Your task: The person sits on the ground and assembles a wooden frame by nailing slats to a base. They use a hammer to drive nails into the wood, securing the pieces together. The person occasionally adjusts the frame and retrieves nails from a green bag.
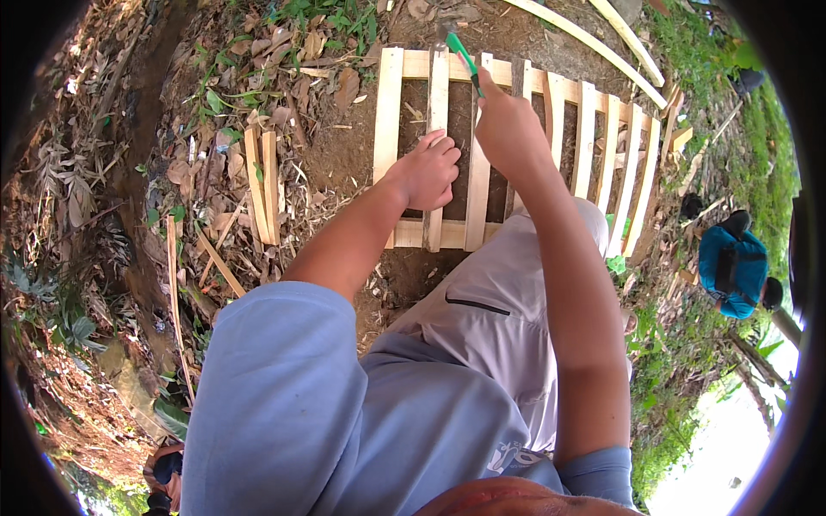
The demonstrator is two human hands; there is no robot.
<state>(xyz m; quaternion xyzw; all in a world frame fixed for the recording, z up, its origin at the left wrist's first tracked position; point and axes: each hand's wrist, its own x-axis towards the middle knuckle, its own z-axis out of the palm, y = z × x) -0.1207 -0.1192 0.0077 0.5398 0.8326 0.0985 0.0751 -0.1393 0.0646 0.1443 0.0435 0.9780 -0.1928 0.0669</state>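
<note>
A frame of pale wooden slats lies on the ground ahead of me, its slats crossing a far rail [416, 64] and a near rail [409, 233]. My left hand [428, 171] is closed around the second slat from the left [438, 95], below its middle. My right hand [509, 120] grips the green handle of a hammer [463, 57]. The hammer's dark head is at the far end of that same slat, over the far rail; whether it touches the wood I cannot tell. My knee and leg lie against the near side of the frame.
Loose wooden strips [261, 187] lie among dry leaves to the left. Long curved strips [594, 43] lie beyond the frame at the far right. A person in a teal shirt [734, 262] is off to the right; part of another person [165, 469] shows at the lower left.
</note>
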